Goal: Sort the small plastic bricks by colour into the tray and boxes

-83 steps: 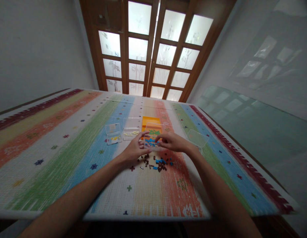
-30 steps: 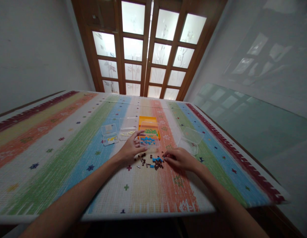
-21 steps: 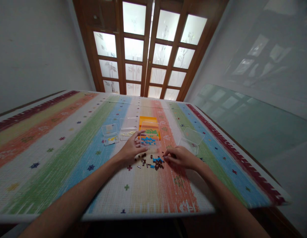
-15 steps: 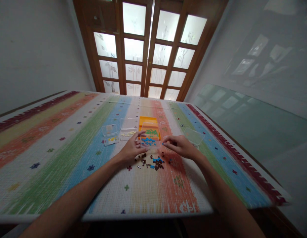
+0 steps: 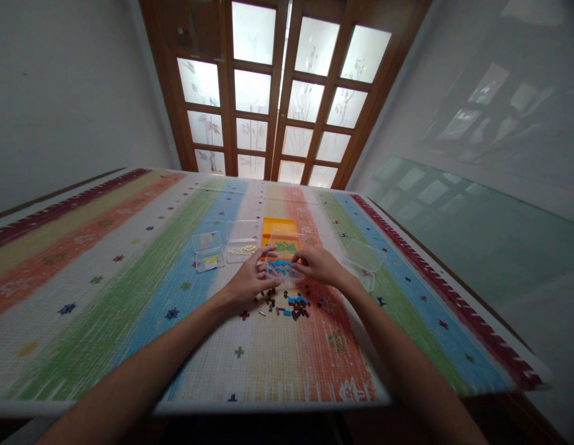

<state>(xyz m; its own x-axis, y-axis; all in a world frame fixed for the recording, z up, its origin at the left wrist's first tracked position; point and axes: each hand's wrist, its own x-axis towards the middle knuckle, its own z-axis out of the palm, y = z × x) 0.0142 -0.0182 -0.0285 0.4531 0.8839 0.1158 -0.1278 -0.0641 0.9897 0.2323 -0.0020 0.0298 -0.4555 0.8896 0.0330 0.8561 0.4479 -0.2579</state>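
A clear plastic box [image 5: 285, 279] with small blue building bricks [image 5: 280, 266] inside is in front of me. My left hand [image 5: 250, 276] grips its left side, thumb near the front corner and fingers along the back. Over the box's right part, my right hand [image 5: 320, 267] has its thumb and fingers pinched together. Whatever is between those fingertips is too small to make out. Nearer to me lies a loose pile of brown bricks [image 5: 297, 313] mixed with several blue ones [image 5: 287, 313].
Behind the box is an orange tray [image 5: 280, 224] beside green bricks [image 5: 285, 247]. To the left stand clear boxes with cream pieces [image 5: 243, 250] and yellow pieces [image 5: 212, 260]. An open clear box [image 5: 364, 275] lies right, on the striped tablecloth [image 5: 198, 358].
My right hand has moved left, from beside the box to over it. A blue brick showed at its fingertips before. My left hand stays at the box's left side.
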